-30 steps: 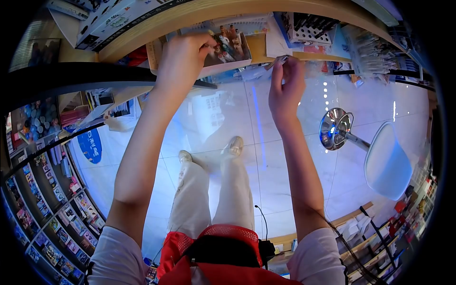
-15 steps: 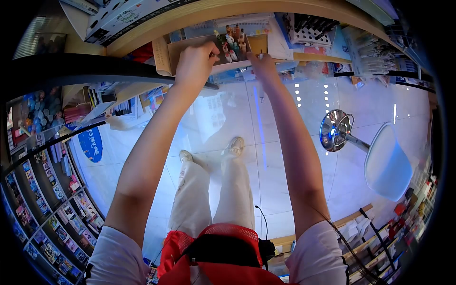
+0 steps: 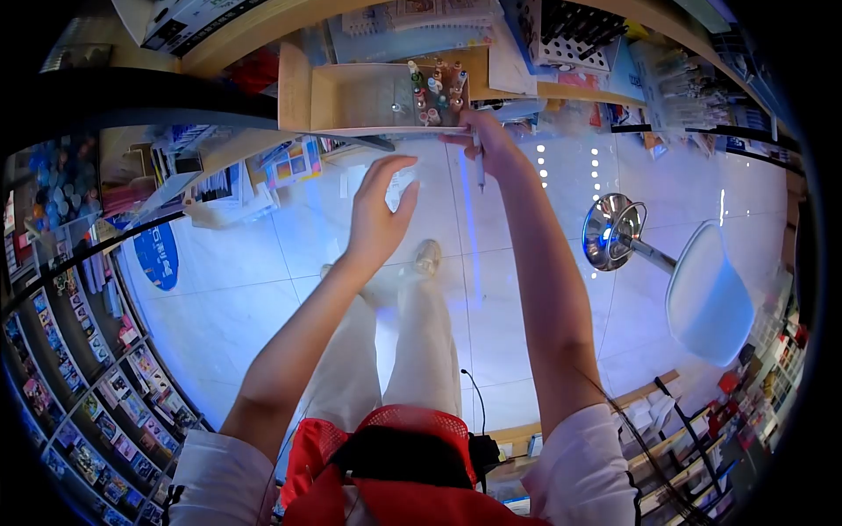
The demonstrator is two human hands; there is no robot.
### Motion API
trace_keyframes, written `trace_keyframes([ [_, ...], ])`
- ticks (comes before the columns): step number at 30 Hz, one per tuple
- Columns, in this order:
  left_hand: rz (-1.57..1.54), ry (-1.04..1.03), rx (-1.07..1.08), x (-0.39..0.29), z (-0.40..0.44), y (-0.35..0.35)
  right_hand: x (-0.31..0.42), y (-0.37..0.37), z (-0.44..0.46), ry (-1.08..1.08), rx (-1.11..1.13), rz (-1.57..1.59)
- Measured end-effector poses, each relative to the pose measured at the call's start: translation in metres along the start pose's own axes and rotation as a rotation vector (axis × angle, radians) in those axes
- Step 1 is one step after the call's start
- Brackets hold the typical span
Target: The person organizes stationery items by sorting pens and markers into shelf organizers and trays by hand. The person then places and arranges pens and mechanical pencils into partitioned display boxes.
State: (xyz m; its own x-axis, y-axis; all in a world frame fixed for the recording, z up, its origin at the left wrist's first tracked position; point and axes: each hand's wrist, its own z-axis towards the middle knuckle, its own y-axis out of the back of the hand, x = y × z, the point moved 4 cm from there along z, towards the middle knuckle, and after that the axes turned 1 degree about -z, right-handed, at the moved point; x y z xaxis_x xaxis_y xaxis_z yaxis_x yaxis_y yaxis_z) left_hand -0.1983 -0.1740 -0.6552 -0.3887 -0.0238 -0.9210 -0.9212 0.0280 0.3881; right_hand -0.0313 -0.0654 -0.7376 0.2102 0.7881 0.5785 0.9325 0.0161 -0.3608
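Note:
My left hand (image 3: 383,209) is in the air below the shelf, holding nothing, with thumb and fingers apart and slightly curled. My right hand (image 3: 491,147) is closed round a slim pen (image 3: 481,175), whose tip points down towards the floor. Some of its fingers are at the lower right corner of an open cardboard box (image 3: 351,130); whether they grip the box, I cannot tell. Inside the box, several pens with colourful tops (image 3: 436,92) are bunched at the right end. A small shiny round spot shows on the box's bare bottom.
Notebooks (image 3: 417,19) lie behind the box on the wooden shelf. A white holder with black pens (image 3: 574,39) stands to the right, near bagged pens (image 3: 693,83). A white stool (image 3: 709,294) is on the right-hand floor. Racks of small packets (image 3: 105,394) fill the lower left.
My left hand has come out of the box and moved down towards me, its fingers opening. The box's left part is uncovered. My right hand has lowered slightly, and the pen shows more.

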Motion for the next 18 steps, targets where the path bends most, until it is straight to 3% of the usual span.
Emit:
trace_keyframes([
  [4,-0.641,0.669,-0.155,0.047,-0.027,-0.030,-0.052,-0.007,-0.050,0.007,-0.043,0.102],
  [5,-0.704,0.681,-0.022,0.044,-0.031,-0.037,-0.067,-0.011,-0.072,0.022,-0.097,0.127],
  [8,-0.874,0.752,0.000,0.035,-0.045,-0.059,-0.088,-0.031,-0.147,0.039,-0.233,0.139],
  [12,-1.025,0.684,-0.042,-0.022,-0.080,-0.063,-0.101,-0.036,-0.225,0.057,-0.289,0.212],
  [18,-1.137,0.612,0.001,-0.105,-0.116,-0.026,-0.081,-0.056,-0.325,0.123,-0.342,-0.033],
])
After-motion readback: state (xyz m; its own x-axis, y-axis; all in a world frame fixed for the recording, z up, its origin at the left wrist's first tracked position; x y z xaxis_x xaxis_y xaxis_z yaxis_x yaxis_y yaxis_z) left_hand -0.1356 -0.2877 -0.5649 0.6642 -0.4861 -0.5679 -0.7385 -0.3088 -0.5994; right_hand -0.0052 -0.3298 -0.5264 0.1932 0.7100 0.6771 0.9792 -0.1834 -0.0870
